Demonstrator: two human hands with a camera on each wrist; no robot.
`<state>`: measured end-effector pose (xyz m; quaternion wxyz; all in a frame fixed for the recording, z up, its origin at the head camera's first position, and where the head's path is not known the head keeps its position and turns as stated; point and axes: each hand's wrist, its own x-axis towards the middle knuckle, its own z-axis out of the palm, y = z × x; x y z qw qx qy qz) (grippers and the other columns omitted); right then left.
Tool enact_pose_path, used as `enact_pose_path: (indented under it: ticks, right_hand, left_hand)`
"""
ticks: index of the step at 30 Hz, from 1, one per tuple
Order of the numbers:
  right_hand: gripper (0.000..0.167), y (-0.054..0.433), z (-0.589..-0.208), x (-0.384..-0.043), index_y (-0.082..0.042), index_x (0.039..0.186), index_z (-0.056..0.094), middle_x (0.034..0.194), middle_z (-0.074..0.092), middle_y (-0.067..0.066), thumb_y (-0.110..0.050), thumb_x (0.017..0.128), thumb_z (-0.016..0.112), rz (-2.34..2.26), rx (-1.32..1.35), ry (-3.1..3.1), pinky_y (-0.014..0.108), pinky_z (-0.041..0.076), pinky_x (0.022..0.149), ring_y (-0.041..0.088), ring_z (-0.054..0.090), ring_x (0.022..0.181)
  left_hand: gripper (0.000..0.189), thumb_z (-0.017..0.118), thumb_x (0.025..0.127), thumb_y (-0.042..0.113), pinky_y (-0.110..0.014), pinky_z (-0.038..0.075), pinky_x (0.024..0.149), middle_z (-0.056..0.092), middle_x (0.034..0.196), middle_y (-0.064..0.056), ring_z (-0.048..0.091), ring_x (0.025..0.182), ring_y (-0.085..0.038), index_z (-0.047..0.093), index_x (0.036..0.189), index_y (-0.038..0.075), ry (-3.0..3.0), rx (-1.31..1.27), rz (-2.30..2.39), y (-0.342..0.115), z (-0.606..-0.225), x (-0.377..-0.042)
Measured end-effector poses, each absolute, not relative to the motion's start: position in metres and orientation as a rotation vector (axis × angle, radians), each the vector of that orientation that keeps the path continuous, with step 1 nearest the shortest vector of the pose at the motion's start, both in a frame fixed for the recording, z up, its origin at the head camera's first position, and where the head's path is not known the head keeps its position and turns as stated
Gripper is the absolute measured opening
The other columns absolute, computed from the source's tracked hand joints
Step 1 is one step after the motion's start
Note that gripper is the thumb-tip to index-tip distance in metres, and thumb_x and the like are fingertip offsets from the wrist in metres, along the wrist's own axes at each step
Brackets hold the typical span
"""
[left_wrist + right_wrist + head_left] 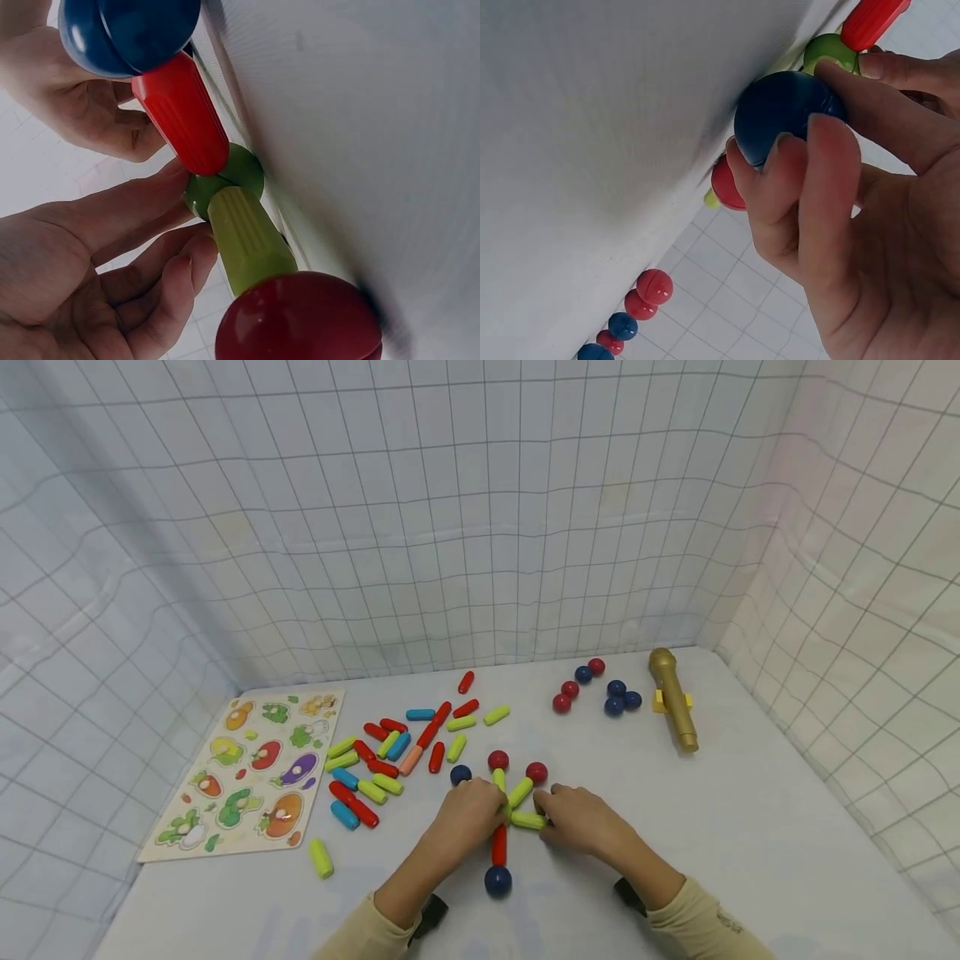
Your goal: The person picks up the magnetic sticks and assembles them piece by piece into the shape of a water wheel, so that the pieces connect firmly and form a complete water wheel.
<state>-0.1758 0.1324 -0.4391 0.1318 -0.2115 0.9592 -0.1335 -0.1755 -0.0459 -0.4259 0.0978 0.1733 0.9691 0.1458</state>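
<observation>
My left hand pinches a green ball at the hub of a rod-and-ball figure low on the table; in the head view the hand mostly hides this hub. A red rod runs from it toward me to a blue ball. Yellow-green rods fan out to two red balls on the far side. Another yellow-green rod points at my right hand, whose thumb and fingers grip a blue ball. One more blue ball shows just beyond my left knuckles.
Loose red, blue and yellow-green rods lie scattered to the left. Beyond them is a vegetable picture board. Several red and blue balls sit at the back right, beside a gold toy microphone. Gridded white cloth walls the table.
</observation>
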Motion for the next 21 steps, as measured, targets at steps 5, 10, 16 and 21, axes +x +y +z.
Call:
enact_pose_path:
  ticks: [5,10,16,21]
  right_hand:
    - [0.026,0.134,-0.439,-0.176,-0.014,0.098,0.059,0.080,0.054,0.001,-0.017,0.081,0.078,-0.440,-0.595,2.772,0.028,0.042,0.058,0.016,0.048,0.064]
    - [0.028,0.132,-0.434,-0.175,-0.014,0.100,0.063,0.081,0.057,0.001,-0.022,0.080,0.080,-0.370,-0.575,2.815,0.029,0.043,0.057,0.016,0.048,0.064]
    - [0.031,0.113,-0.421,-0.176,-0.017,0.108,0.070,0.095,0.066,0.003,-0.026,0.080,0.080,-0.281,-0.681,2.937,0.031,0.054,0.065,0.016,0.058,0.072]
    - [0.023,0.090,-0.427,-0.181,-0.016,0.106,0.075,0.090,0.067,-0.001,-0.019,0.083,0.077,-0.340,-0.924,2.867,0.021,0.053,0.069,0.009,0.057,0.075]
  left_hand:
    - [0.016,0.074,0.086,0.019,-0.015,0.046,0.056,0.059,0.064,0.003,0.050,0.058,-0.010,0.077,0.097,0.008,2.882,0.513,0.443,-0.045,-0.426,-0.175]
    - [0.019,0.074,0.086,0.018,-0.015,0.048,0.059,0.065,0.071,0.002,0.052,0.061,-0.010,0.076,0.102,0.008,2.855,0.504,0.497,-0.048,-0.427,-0.177]
    - [0.027,0.066,0.092,0.018,-0.024,0.055,0.070,0.069,0.087,-0.001,0.057,0.073,-0.012,0.064,0.118,0.009,2.753,0.442,0.712,-0.065,-0.428,-0.179]
    - [0.017,0.062,0.094,0.013,-0.025,0.052,0.066,0.065,0.086,-0.003,0.055,0.072,-0.015,0.061,0.110,0.010,2.789,0.330,0.878,-0.093,-0.421,-0.195]
